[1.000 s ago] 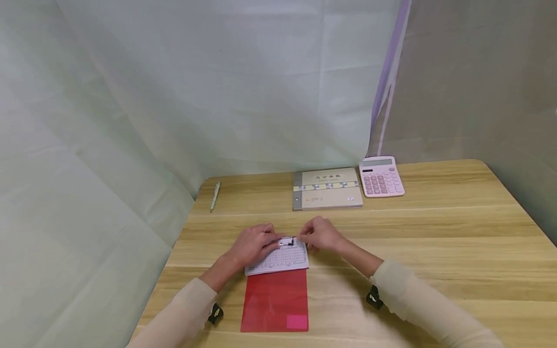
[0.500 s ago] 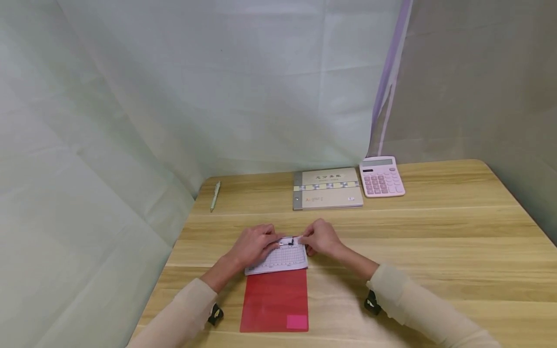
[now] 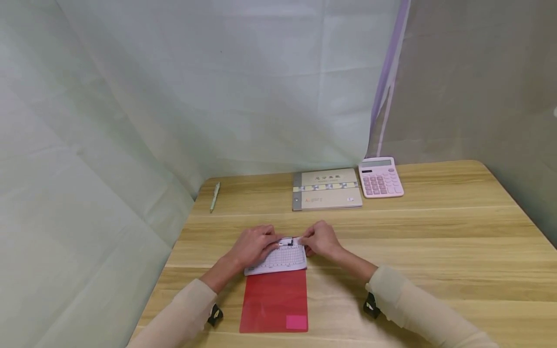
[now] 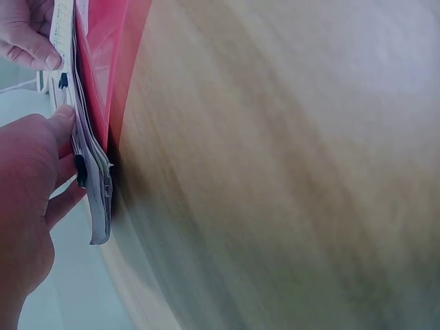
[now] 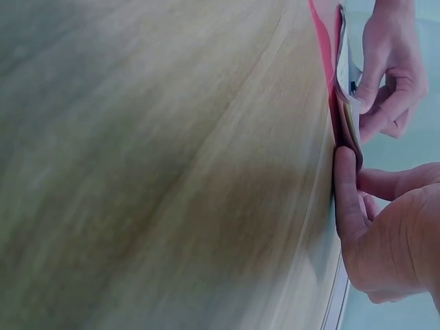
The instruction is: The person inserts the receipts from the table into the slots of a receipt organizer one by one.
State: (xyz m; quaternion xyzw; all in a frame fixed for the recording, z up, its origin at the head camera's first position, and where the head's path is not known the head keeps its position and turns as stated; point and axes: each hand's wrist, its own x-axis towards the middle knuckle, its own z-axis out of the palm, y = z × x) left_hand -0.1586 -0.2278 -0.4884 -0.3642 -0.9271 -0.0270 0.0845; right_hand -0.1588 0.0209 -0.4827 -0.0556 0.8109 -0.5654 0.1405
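A stack of printed forms (image 3: 283, 258) lies over the top part of a red plastic folder (image 3: 274, 299) with a pink label. Black binder clips grip its far edge; one clip (image 3: 290, 242) shows between the hands, and another clip (image 4: 80, 170) sits by the left fingers in the left wrist view. My left hand (image 3: 254, 245) holds the stack at that edge, thumb on top near a clip's wire handle. At the far right corner, my right hand (image 3: 321, 239) pinches the stack between thumb and fingers. Some right fingers are hidden beneath the corner.
Behind the hands lies a beige account book (image 3: 327, 189) with a grey spine. A pink calculator (image 3: 381, 178) stands beside it on the right. Toward the back left is a pale pen (image 3: 215, 197). Curtains (image 3: 270, 87) hang behind the wooden table (image 3: 435, 232).
My right hand has shifted slightly at the corner of the forms, and its forearm has drawn in a little. The left hand stays in place.
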